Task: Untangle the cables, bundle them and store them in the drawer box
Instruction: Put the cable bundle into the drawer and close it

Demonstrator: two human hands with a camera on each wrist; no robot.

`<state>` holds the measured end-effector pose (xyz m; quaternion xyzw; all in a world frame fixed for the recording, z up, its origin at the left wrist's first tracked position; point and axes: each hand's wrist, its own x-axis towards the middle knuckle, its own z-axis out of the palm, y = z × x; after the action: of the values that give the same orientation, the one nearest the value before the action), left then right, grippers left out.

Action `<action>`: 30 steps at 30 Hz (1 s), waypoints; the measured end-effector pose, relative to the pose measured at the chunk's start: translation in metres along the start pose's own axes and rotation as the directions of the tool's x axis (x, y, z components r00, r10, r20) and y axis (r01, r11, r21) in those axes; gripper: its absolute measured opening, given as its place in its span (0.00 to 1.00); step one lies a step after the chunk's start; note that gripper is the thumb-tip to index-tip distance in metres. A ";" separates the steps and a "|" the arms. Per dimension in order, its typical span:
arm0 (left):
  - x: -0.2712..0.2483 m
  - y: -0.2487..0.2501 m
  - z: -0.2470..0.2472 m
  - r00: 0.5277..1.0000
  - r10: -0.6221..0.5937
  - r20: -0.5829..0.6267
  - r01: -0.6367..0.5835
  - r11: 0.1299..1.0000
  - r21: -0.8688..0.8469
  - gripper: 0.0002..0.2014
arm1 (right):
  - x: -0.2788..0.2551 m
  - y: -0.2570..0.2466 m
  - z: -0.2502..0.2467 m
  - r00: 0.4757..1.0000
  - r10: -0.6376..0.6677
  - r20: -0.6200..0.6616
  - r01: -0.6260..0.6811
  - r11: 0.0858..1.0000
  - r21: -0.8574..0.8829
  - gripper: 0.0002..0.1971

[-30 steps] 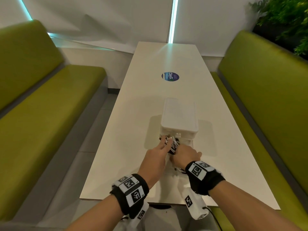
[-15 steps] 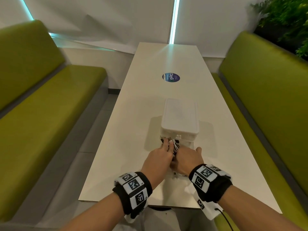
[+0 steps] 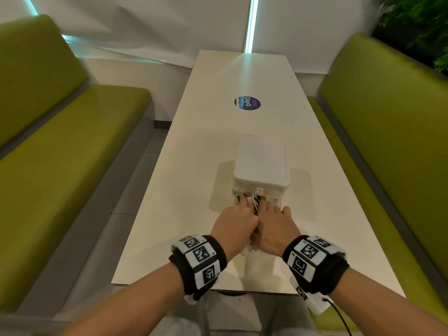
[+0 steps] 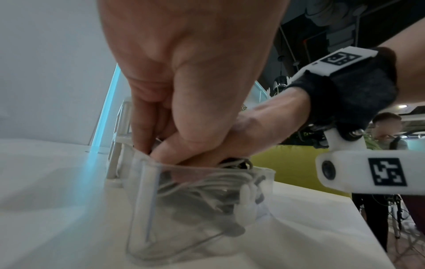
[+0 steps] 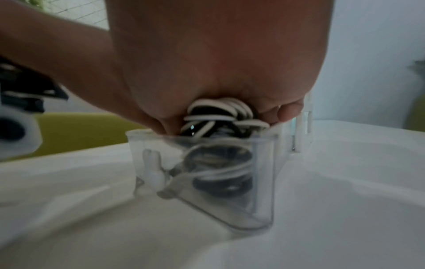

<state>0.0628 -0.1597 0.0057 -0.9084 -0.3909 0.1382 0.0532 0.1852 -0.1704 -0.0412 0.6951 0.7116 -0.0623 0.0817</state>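
now both hands have moved fwd: left hand (image 3: pixel 234 221) & right hand (image 3: pixel 276 226) fingers (image 4: pixel 161 154) press the cables (image 5: pixel 220 116) into the drawer (image 4: pixel 207 209) near the counter (image 3: pixel 184 190) front edge; bundle almost stowed, drawer not yet closed.

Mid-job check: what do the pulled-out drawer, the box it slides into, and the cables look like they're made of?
Drawer: clear glossy hard plastic, it seems; the coils show through its walls.
Drawer box: opaque white plastic, matt to satin, with moulded rim.
Cables: black and white, smooth rubbery jackets with slight sheen; the picture is blurred, so uncertain.
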 end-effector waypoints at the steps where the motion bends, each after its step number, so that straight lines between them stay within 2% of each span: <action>1: 0.002 -0.002 0.000 0.998 0.033 -0.047 -0.032 0.999 0.022 0.25 | 0.000 -0.002 0.000 1.000 -0.008 -0.011 0.008 1.000 -0.025 0.36; 5: 0.005 -0.005 -0.001 0.994 0.052 -0.099 -0.038 0.989 0.140 0.24 | -0.004 -0.005 -0.008 0.997 -0.071 -0.027 0.068 0.993 -0.099 0.30; 7: 0.006 -0.003 0.000 0.995 0.034 -0.092 -0.021 0.990 0.136 0.22 | -0.003 -0.004 -0.011 0.998 -0.060 0.007 0.060 0.995 -0.083 0.27; 10: 0.010 -0.007 0.005 0.997 -0.004 -0.083 0.000 0.999 -0.048 0.25 | 0.007 -0.002 -0.009 0.995 0.011 0.102 -0.009 1.000 -0.013 0.28; 14: 0.004 -0.018 0.012 0.983 -0.063 -0.171 0.006 0.949 -0.315 0.29 | 0.016 0.001 -0.011 0.978 0.092 0.189 -0.109 0.990 0.084 0.29; 16: 0.000 -0.018 0.018 0.977 -0.062 -0.204 -0.013 0.938 -0.347 0.31 | 0.018 0.000 -0.015 0.974 0.098 0.206 -0.119 0.988 0.093 0.30; 20: 0.004 -0.020 0.033 0.961 -0.022 -0.275 -0.057 0.960 -0.276 0.30 | 0.016 -0.002 -0.014 0.980 0.102 0.171 -0.119 0.989 0.089 0.32; 23: 0.011 -0.022 0.042 0.927 0.036 -0.374 -0.108 0.979 -0.174 0.24 | 0.013 -0.003 -0.008 0.990 0.097 0.100 -0.107 0.990 0.092 0.31; 27: 0.027 -0.032 0.044 0.878 0.005 -0.478 -0.144 0.956 -0.254 0.07 | 0.012 -0.001 -0.006 0.990 0.099 0.104 -0.110 0.988 0.107 0.29; 28: 0.029 -0.034 0.042 0.861 -0.018 -0.508 -0.158 0.940 -0.301 0.06 | 0.012 -0.002 -0.006 0.989 0.100 0.106 -0.112 0.988 0.107 0.29; 30: 0.030 -0.038 0.041 0.837 -0.042 -0.546 -0.191 0.912 -0.363 0.10 | 0.012 -0.002 -0.007 0.990 0.096 0.099 -0.106 0.990 0.098 0.30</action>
<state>0.0440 -0.1122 -0.0317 -0.9158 -0.3432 -0.2061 -0.0321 0.1829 -0.1571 -0.0370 0.7298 0.6667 -0.1270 0.0822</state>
